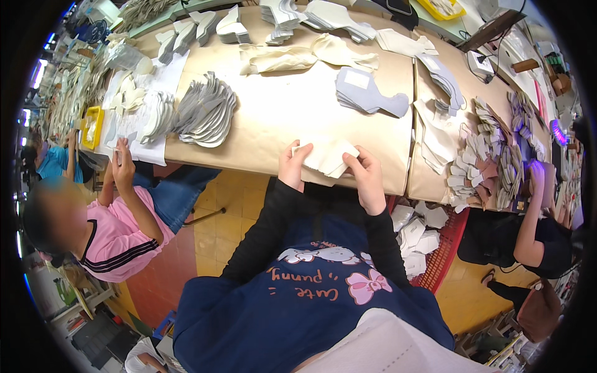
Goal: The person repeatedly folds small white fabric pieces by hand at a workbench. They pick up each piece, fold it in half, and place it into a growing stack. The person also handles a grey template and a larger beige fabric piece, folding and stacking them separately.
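Between my two hands, at the near edge of the table, is a small stack of cream cut fabric pieces [326, 156]. My left hand [292, 165] pinches its left end with the thumb on top. On the right end, my right hand [368, 177] grips the stack the same way, its fingers hidden underneath. Just beyond lies a pile of grey-blue cut pieces [367, 93] with a pale label on top. Farther back, crumpled cream fabric pieces [280, 59] lie across the table.
A fanned grey stack [205, 112] stands at left on the brown-covered table [261, 137]. More cut stacks [280, 18] line the far side. A red basket [444, 248] of white pieces is by my right. A person in pink [124, 230] sits left; another [541, 236] works right.
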`<control>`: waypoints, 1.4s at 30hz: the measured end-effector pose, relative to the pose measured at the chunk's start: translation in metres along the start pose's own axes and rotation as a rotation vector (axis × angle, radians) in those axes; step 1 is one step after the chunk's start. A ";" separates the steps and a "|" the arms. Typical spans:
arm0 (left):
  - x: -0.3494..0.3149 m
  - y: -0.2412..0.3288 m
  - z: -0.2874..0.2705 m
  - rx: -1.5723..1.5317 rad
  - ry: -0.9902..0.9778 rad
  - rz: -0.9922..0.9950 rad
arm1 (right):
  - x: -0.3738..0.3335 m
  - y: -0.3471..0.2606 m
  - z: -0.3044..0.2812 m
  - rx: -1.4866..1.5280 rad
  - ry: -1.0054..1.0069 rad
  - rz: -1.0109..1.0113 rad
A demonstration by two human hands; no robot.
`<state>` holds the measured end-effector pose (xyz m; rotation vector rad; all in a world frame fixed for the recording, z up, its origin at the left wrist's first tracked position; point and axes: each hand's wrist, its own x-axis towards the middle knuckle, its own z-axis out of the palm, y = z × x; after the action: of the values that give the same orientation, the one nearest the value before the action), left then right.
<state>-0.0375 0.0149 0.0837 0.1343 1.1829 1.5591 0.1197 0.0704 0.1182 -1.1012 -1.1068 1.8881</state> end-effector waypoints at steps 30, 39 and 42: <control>0.047 0.010 -0.046 0.174 0.003 0.136 | -0.082 -0.088 -0.134 -0.265 0.496 -0.247; 0.038 0.028 -0.042 0.632 -0.092 0.572 | 0.035 -0.025 -0.084 -1.042 0.322 0.057; 0.020 0.044 -0.054 0.524 -0.180 0.509 | 0.023 -0.029 -0.068 -0.970 0.392 -0.185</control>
<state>-0.1093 0.0038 0.0795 0.9635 1.4580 1.5797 0.1757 0.1243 0.1174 -1.6946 -1.8500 0.8745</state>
